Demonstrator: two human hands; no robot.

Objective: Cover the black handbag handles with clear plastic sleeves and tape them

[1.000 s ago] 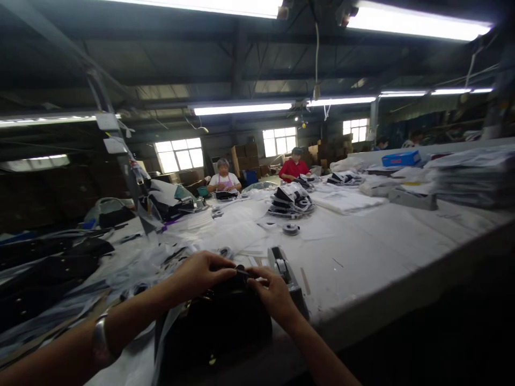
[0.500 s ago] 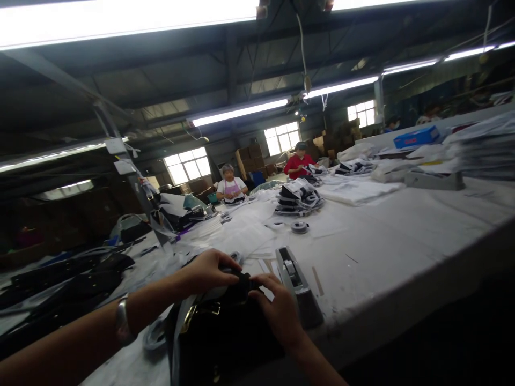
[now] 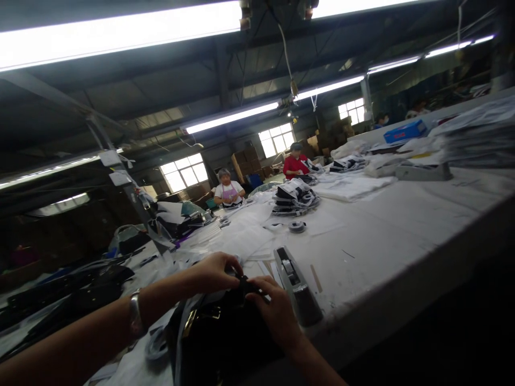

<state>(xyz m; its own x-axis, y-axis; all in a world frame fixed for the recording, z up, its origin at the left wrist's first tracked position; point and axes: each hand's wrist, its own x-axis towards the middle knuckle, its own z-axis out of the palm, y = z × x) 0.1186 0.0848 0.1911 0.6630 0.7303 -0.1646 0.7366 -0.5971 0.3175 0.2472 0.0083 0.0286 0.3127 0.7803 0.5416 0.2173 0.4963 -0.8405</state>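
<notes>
A black bag (image 3: 225, 338) with a brass-coloured buckle lies on the white table (image 3: 382, 241) right in front of me. My left hand (image 3: 215, 271), with a metal bracelet on its wrist, pinches the top edge of the bag. My right hand (image 3: 276, 313) grips the same top edge from the right, fingers curled. The two hands nearly touch at a small black part of the bag between their fingertips. A grey tape dispenser (image 3: 298, 287) stands just right of my right hand.
Black bags in clear plastic (image 3: 60, 295) pile up at the left. A tape roll (image 3: 296, 226) and a stack of packed goods (image 3: 295, 198) lie mid-table. Two people (image 3: 228, 188) sit working at the far end. Paper stacks (image 3: 475, 139) lie at the right.
The view has tilted and shifted a little; my hands stay pinched on the bag's top edge, moving slightly right along it.
</notes>
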